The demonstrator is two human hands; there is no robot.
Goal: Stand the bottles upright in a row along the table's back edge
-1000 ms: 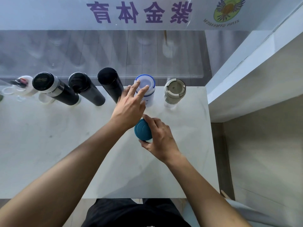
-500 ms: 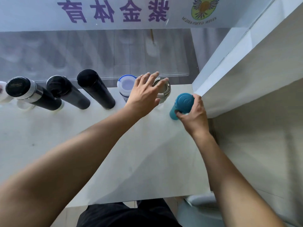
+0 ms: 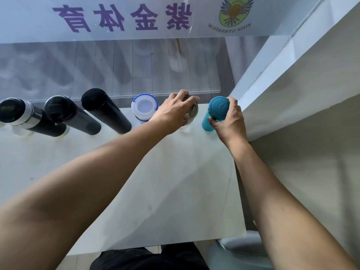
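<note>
Placing now: I hold the teal bottle [image 3: 214, 114] at the right end of the row, close to the back edge of the desk [image 3: 175, 191].
Right hand [image 3: 228, 121]: fingers are closed around the teal bottle body and cap; its base seems to be on the desk, but I cannot tell this for sure.
Left hand [image 3: 173, 114]: it lies over the grey-lidded bottle [image 3: 191, 114], fingers curled on the lid, I think to keep it from tipping while its neighbour arrives.
Row: from the left stand a silver-collared black bottle [image 3: 25, 117], two more black bottles [image 3: 72, 115] [image 3: 105, 112], and a blue-rimmed white bottle [image 3: 144, 108], all upright by the glass.
Gap: the teal bottle stands near the grey one, not touching.
Risk: the white wall [image 3: 292, 84] is just beside my right hand, so there is little room.
Progress: I judge the task almost finished.
</note>
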